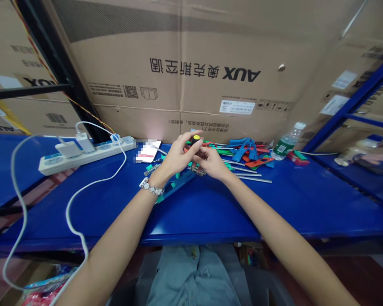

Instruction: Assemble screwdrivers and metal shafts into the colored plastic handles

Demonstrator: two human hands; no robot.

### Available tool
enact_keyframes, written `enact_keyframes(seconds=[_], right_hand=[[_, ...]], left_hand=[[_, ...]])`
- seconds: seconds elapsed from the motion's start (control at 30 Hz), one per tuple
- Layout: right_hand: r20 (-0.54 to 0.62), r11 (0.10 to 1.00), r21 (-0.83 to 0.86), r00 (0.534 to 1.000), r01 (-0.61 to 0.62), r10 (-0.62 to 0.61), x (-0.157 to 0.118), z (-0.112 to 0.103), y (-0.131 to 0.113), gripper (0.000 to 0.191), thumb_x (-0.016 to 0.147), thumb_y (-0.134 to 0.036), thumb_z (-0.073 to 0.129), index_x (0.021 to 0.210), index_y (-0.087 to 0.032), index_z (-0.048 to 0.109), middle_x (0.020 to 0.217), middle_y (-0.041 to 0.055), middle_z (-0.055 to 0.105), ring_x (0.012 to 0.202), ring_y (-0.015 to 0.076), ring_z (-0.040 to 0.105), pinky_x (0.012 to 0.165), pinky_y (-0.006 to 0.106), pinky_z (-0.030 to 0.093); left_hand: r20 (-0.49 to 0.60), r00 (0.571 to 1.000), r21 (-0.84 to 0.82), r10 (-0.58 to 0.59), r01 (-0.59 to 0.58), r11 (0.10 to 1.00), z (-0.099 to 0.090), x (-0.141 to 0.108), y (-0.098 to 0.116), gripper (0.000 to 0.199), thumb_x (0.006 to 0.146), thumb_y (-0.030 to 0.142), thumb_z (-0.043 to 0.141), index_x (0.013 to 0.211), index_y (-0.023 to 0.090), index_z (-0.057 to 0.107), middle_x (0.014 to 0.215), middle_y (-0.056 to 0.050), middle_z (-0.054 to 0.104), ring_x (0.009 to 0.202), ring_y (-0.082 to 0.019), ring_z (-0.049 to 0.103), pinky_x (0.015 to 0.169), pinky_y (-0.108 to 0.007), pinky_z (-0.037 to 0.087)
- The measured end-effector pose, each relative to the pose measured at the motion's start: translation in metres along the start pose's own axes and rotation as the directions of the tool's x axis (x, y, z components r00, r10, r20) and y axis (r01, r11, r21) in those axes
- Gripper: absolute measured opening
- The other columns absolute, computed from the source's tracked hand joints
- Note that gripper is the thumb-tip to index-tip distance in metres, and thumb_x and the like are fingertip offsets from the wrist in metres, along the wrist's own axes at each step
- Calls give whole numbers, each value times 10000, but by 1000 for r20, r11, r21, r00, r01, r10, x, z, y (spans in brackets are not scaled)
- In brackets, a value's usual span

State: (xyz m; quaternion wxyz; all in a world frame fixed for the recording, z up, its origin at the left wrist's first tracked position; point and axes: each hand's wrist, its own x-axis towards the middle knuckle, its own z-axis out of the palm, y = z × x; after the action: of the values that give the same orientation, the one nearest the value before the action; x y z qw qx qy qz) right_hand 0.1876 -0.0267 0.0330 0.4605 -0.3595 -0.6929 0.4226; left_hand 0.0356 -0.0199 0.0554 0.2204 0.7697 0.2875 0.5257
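Observation:
My left hand is curled over the blue tabletop, with its fingers about a small thing with a round yellow end. The rest of that thing is hidden by the fingers. Right beside it, my right hand has its fingertips pressed together, close to the left thumb; what they pinch does not show. A small metallic piece shows just under the hands. A long blue-green tool lies below my left wrist. Several metal rods stick out to the right of my right hand.
Blue and red plastic tools are heaped at the back right, near a green-labelled bottle. A phone lies behind my left hand. A white power strip with a loose cable is at left. Cardboard walls the back.

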Motion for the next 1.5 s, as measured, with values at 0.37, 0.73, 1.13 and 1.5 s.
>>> enact_keyframes(seconds=[0.37,0.73,1.13,1.5], right_hand=[[-26,999,46,1000,-10,11,-8,9,3,408,772,-573,756,892,-214,602,648,-3,628,539,158,582,437,289,518],[-52,1000,4,998,21,-21,-21,1,2,406,803,-594,708,827,-236,517,727,24,654,598,174,607,479,309,518],[-140,985,-131,981,115,-134,-21,3,8,372,824,-550,700,774,-220,536,699,6,577,636,167,568,577,310,493],[-126,944,-305,977,127,-172,-28,2,3,309,865,-499,676,822,-225,541,727,8,586,663,173,581,618,312,498]], left_hand=[[-115,993,-52,-19,13,999,2,1,0,296,832,405,785,805,231,547,738,14,557,678,-137,541,645,-317,464],[-48,999,12,-15,16,1000,7,-3,-1,197,955,396,616,1054,231,657,994,-62,698,879,-178,634,757,-332,505],[-86,996,-10,-2,1,1000,9,-2,1,282,878,421,729,1034,208,629,1007,-58,676,892,-174,621,745,-305,485],[-154,988,-65,29,-39,997,10,-2,2,258,859,379,758,900,204,573,859,-7,627,776,-129,600,690,-267,485]])
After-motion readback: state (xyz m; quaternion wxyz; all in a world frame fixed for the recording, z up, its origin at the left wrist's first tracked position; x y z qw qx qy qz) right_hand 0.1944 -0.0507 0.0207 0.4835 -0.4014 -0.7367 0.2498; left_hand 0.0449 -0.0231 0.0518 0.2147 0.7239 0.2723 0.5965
